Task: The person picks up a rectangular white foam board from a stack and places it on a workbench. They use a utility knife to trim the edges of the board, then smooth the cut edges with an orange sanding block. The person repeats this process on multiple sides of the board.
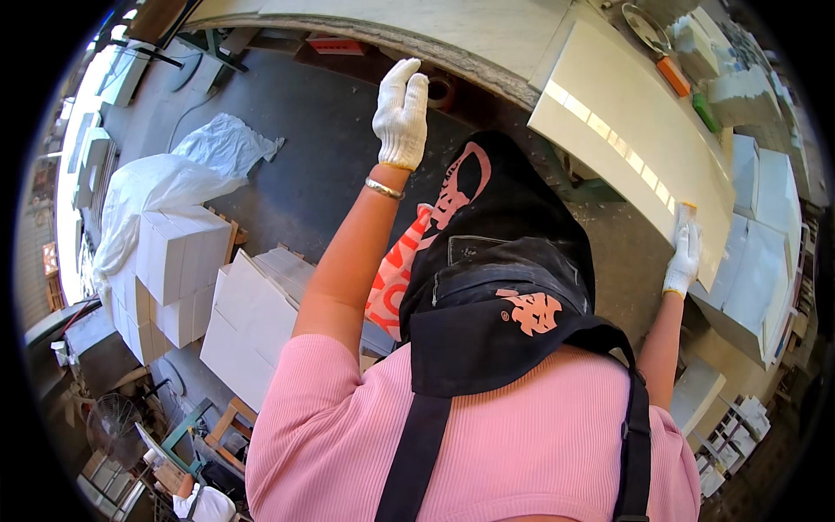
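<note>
A white knitted glove covers my left hand (402, 117), which is raised in front of me near the stone edge of the worktop (365, 16). Its fingers are stretched out, and nothing shows in them. Off to the right, my gloved right hand (684, 258) is at the near edge of a glossy cream slab (622, 130). Its fingers are closed on a small tan block (687, 211) that rests at the slab's surface. The block's exact kind is too small to make out.
An orange block (672, 76) and a green block (705, 113) lie past the slab's far edge. White cartons (183, 252) and plastic sheeting (156, 196) stand at the left. Stacked pale boxes (752, 261) are at the right. A fan (115, 426) stands lower left, near another person (207, 505).
</note>
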Available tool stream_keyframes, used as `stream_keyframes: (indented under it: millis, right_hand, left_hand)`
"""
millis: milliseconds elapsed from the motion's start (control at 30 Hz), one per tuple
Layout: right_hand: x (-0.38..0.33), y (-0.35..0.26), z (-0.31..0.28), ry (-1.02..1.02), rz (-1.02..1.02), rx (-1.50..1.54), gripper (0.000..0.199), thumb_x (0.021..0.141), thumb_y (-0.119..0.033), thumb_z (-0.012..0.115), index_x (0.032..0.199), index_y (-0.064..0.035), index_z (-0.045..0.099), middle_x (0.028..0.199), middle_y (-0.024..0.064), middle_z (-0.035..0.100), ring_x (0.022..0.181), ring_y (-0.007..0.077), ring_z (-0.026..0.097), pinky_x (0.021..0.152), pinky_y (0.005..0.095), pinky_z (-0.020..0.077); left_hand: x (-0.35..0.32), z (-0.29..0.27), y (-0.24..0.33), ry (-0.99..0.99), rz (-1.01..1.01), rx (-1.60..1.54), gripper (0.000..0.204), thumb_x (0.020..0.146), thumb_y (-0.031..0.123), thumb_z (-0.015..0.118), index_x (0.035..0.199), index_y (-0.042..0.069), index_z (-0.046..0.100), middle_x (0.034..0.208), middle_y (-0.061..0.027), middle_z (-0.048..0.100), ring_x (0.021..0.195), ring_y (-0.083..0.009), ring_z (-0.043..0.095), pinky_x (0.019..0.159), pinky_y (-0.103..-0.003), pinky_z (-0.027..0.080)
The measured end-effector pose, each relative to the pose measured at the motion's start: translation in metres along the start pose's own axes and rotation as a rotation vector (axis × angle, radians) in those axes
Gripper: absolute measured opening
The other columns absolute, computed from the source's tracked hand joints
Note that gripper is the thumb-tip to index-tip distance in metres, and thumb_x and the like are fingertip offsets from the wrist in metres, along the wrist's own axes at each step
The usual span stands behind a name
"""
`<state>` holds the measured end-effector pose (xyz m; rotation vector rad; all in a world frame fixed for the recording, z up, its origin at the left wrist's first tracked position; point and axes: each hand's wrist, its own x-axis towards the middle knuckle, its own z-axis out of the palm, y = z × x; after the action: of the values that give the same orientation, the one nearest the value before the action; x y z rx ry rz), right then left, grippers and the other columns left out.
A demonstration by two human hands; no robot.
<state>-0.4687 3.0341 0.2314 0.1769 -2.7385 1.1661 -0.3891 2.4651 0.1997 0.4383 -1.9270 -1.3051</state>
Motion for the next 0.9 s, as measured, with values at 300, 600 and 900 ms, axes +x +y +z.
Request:
stream_keyframes:
  millis: [300, 600, 900]
  right_hand:
    - [0.017, -0.158, 0.146, -0.136, -0.117, -0.406, 0.047, 0.096, -0.050, 0.054, 0.137, -0.0283, 0.059, 0.155, 0.0149, 0.042, 0.139, 0.0350, 0.043, 0.112, 0.0450, 0.0385]
    - [0.112, -0.168, 0.202, -0.214, -0.352, -0.329, 0.047, 0.096, -0.054, 0.050, 0.133, -0.0280, 0.061, 0.151, 0.0122, 0.046, 0.146, 0.0319, 0.034, 0.119, 0.0519, 0.0240]
    - [0.079, 0.101, -0.084, 0.213, 0.372, -0.593, 0.053, 0.105, -0.048, 0.036, 0.149, -0.0210, 0.048, 0.153, 0.0161, 0.043, 0.143, 0.0354, 0.036, 0.116, 0.0419, 0.0314]
  left_hand:
    - [-0.037, 0.016, 0.027, -0.257, -0.343, -0.219, 0.038, 0.101, 0.029, 0.057, 0.129, 0.005, 0.064, 0.128, -0.0105, 0.065, 0.119, -0.0200, 0.060, 0.104, -0.031, 0.043]
    - [-0.029, 0.034, 0.059, -0.385, -0.220, 0.000, 0.038, 0.102, 0.022, 0.056, 0.132, 0.000, 0.061, 0.129, -0.0109, 0.064, 0.120, -0.0187, 0.058, 0.105, -0.030, 0.042]
    - [-0.032, 0.052, 0.050, -0.480, -0.442, -0.094, 0.044, 0.103, 0.027, 0.053, 0.139, 0.001, 0.055, 0.129, -0.0141, 0.063, 0.113, -0.0205, 0.061, 0.099, -0.032, 0.045]
